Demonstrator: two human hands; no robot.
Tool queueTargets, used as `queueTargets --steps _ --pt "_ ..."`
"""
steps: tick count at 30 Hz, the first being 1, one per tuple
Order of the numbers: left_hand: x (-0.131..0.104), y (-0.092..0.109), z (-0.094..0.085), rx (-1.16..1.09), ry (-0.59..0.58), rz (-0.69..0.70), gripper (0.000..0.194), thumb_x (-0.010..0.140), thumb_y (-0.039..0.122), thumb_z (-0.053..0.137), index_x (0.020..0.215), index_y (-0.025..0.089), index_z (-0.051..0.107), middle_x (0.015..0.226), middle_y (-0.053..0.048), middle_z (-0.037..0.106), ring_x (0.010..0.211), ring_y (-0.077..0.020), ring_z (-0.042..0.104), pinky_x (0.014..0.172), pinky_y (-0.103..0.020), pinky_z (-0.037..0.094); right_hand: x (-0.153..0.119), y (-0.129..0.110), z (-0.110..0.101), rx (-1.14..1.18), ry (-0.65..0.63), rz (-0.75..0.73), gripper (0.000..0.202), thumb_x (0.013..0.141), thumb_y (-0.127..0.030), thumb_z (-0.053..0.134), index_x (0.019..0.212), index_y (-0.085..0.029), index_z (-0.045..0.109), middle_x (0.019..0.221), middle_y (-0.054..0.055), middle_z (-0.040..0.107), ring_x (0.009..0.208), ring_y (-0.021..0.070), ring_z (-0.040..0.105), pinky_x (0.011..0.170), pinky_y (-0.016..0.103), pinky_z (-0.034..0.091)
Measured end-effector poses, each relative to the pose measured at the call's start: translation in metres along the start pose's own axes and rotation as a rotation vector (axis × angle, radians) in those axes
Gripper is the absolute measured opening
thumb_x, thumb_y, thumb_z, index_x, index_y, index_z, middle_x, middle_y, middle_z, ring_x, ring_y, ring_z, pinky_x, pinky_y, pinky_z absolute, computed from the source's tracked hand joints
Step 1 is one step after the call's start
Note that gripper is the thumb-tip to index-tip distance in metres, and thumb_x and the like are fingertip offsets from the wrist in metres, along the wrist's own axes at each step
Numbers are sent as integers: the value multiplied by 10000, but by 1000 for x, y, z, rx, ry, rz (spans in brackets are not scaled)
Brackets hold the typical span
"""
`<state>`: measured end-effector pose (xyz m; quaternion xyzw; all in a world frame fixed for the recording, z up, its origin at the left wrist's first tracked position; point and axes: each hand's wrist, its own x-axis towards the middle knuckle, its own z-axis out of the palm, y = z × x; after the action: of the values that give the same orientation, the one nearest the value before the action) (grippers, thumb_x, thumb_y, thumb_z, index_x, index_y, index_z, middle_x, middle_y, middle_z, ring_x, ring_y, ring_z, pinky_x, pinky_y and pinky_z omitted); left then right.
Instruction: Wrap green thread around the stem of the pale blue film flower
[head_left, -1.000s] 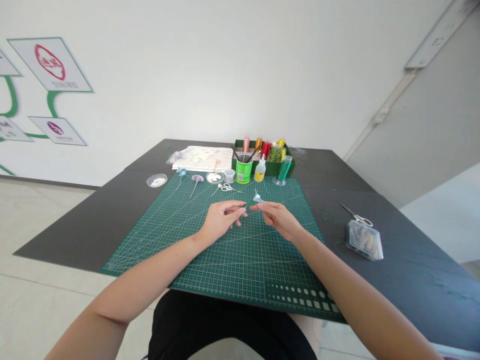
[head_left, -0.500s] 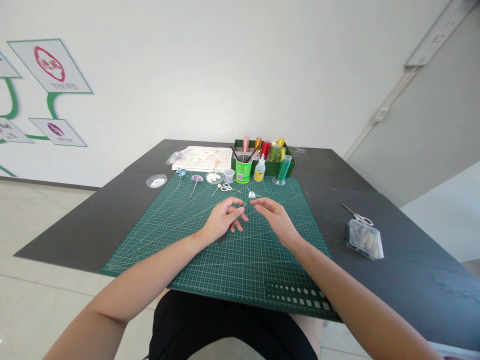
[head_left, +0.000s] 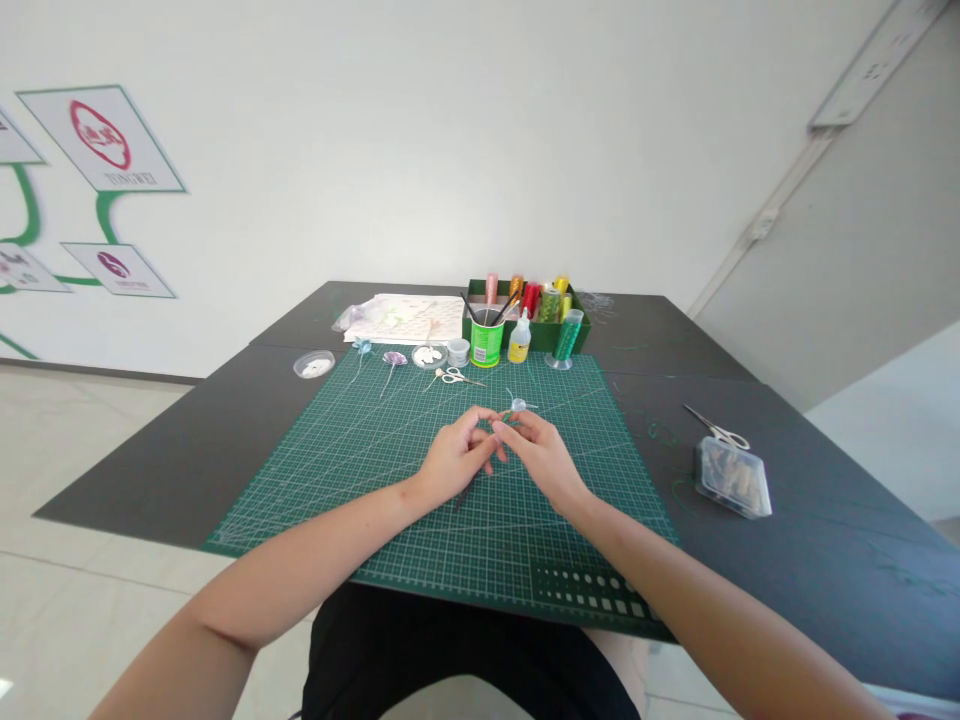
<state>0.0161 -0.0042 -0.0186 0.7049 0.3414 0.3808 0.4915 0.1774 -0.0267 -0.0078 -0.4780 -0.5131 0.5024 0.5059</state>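
My left hand [head_left: 459, 456] and my right hand [head_left: 541, 452] meet over the cutting mat [head_left: 420, 540], their fingertips almost touching. Between the pinched fingers is the thin stem of a small pale blue flower [head_left: 519, 405], with a bit of green at the stem. The flower head pokes out just beyond my right fingertips, and fine wires or threads stick out around it. Fingers cover most of the stem. A thin dark object [head_left: 463, 496] shows below my left hand; its kind is unclear.
White-handled scissors [head_left: 454, 376], a purple flower [head_left: 394, 358], a green can [head_left: 486, 342], a glue bottle [head_left: 519, 340] and a green thread spool [head_left: 568, 338] line the mat's far side. A box of spools [head_left: 585, 330] stands behind. On the right are scissors [head_left: 720, 432] and a clear box [head_left: 733, 478].
My hands have come together and slightly nearer to me, right fingers closing at the stem where they were a little apart. The flower has shifted slightly right and nearer.
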Motion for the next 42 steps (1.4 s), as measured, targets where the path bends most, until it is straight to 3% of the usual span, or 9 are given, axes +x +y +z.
queueTargets --steps 4,12,18,22,26,29,33,39,42 --pt "-3 4 4 68 53 8 289 989 365 583 1228 218 515 761 30 763 580 -139 684 644 -247 516 -4 -4 2 41 13 26 376 795 -546 764 860 -205 618 537 -48 576 498 119 465 520 274 337" --pt "-4 5 1 155 69 43 375 979 355 611 1316 225 510 784 28 732 665 -172 689 699 -279 492 -2 -5 2 152 -4 65 467 689 -611 830 764 -215 594 480 -105 374 428 63 206 432 261 120" --pt "-4 10 -6 89 85 34 309 996 461 591 1182 214 584 737 27 636 684 -167 585 702 -279 448 -1 -5 -2 177 -70 50 402 702 -540 858 732 -192 657 452 -111 311 441 63 186 444 267 124" --pt "2 7 -4 -76 -41 -65 500 997 664 465 938 185 599 684 -7 629 635 -169 593 661 -289 479 0 -6 -5 185 -99 33 380 748 -528 835 717 -191 663 447 -106 316 438 65 177 448 274 114" --pt "7 3 1 -277 -236 -174 703 930 819 360 806 168 593 578 -25 591 493 -169 578 535 -298 481 -1 -7 -7 190 -141 14 428 823 -526 773 623 -182 615 501 -49 473 441 61 229 455 285 122" --pt "7 3 0 -384 -265 -196 628 902 773 490 807 163 607 517 40 466 444 -143 526 496 -273 442 -1 -8 -8 199 -162 11 398 835 -525 757 669 -181 647 555 -33 538 440 59 238 457 286 120" --pt "5 5 -2 -481 -243 -205 468 924 612 584 826 156 616 521 89 315 397 -97 409 449 -238 323 -1 -8 -8 198 -185 3 418 842 -536 748 642 -184 643 511 -55 452 441 62 213 463 288 132" --pt "7 8 -4 -573 -249 -275 356 890 515 654 853 167 594 581 78 347 416 -77 347 418 -224 240 3 -3 -11 188 -193 12 410 825 -553 762 672 -191 643 470 -88 354 432 64 193 452 273 134" --pt "9 7 -5 -586 -245 -299 361 861 509 689 854 163 584 606 76 360 429 -54 248 412 -212 144 4 -1 -10 192 -176 12 398 805 -559 774 710 -194 647 475 -90 383 422 60 200 439 265 139"
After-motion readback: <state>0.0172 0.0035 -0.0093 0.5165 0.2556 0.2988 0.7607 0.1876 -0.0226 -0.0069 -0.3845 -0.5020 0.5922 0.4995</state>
